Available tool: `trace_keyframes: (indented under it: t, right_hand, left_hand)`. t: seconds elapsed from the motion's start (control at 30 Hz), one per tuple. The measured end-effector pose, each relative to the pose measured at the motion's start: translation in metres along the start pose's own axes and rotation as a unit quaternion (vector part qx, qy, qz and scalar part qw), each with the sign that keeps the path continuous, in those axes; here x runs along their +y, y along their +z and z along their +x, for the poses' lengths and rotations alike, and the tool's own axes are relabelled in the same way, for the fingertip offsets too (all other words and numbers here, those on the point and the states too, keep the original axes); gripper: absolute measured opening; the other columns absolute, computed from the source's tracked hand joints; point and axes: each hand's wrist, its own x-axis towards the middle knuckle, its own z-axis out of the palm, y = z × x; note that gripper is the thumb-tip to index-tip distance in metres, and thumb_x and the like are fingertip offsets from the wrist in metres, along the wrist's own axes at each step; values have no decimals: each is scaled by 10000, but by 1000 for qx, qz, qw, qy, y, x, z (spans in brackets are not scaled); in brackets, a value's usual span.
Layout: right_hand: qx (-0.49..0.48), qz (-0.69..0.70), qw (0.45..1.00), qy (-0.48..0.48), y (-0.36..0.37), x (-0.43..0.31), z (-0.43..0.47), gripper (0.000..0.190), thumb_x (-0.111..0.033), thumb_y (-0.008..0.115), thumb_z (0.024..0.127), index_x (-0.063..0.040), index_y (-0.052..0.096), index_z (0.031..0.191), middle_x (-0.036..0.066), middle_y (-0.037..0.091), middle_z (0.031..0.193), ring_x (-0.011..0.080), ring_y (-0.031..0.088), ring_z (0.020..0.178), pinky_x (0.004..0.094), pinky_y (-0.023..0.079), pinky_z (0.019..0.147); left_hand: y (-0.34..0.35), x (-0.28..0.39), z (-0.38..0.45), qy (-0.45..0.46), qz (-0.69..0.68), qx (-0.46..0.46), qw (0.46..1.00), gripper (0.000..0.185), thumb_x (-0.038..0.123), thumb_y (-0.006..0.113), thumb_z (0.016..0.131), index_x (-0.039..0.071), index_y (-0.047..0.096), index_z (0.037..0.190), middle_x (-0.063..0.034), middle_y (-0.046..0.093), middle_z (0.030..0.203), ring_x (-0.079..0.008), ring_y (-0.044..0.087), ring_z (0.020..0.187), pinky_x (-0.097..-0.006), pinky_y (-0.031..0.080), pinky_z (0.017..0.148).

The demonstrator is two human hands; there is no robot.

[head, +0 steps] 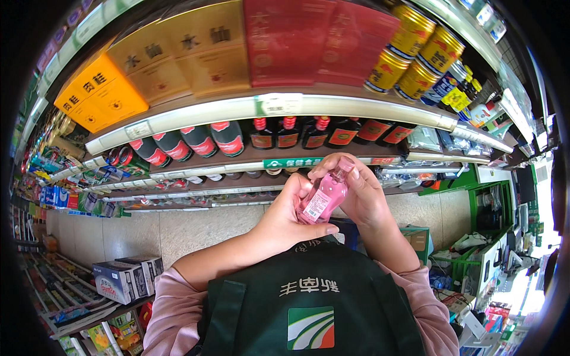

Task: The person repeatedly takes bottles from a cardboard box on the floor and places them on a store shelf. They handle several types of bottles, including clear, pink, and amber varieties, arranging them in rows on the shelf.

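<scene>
A small pink bottle (pixel 328 193) with a pink cap and a printed label is held tilted before my chest, cap towards the shelves. My left hand (pixel 296 207) wraps its lower body, thumb under the base. Around the neck and cap is my right hand (pixel 363 191), its thumb against the cap. Beyond the hands stand dark bottles with red caps (pixel 288 133) and dark bottles with red labels (pixel 227 139) on a shelf. I wear a dark green apron (pixel 311 267) over pink sleeves.
Gold boxes (pixel 209 49), red boxes (pixel 285 44), an orange box (pixel 101 91) and yellow cans (pixel 409 31) fill the upper shelf. Cartons (pixel 118 280) sit on a low shelf at the left. At the right are a green-framed counter (pixel 483 262) and a cardboard box (pixel 416 240) on the floor.
</scene>
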Motion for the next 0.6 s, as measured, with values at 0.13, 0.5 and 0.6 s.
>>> trace_keyframes:
  t: [0.13, 0.5, 0.6]
  right_hand:
    - [-5, -35, 999, 1, -39, -23, -26, 381, -282, 412, 970, 35, 457, 1175, 150, 546, 1131, 230, 516, 1083, 365, 382, 954]
    - [-120, -329, 932, -91, -74, -91, -36, 178, -112, 650, 802, -3, 636, 943, 119, 613, 1022, 244, 566, 964, 349, 425, 859]
    - [-152, -439, 876, -131, -52, -113, -17, 226, -97, 704, 726, -33, 648, 935, 87, 634, 966, 237, 575, 880, 329, 441, 774]
  left_hand:
    - [34, -25, 23, 40, 56, 37, 997, 498, -29, 746, 708, 84, 324, 947, -8, 457, 917, -49, 446, 872, -222, 409, 730]
    - [56, -48, 47, -7, -19, -53, 998, 459, -12, 644, 805, 44, 407, 1194, -24, 496, 1087, -93, 486, 1028, -265, 418, 869]
    - [53, -30, 50, -4, -44, -75, 996, 566, -2, 639, 814, 55, 356, 1301, -32, 488, 1131, -102, 503, 994, -280, 421, 865]
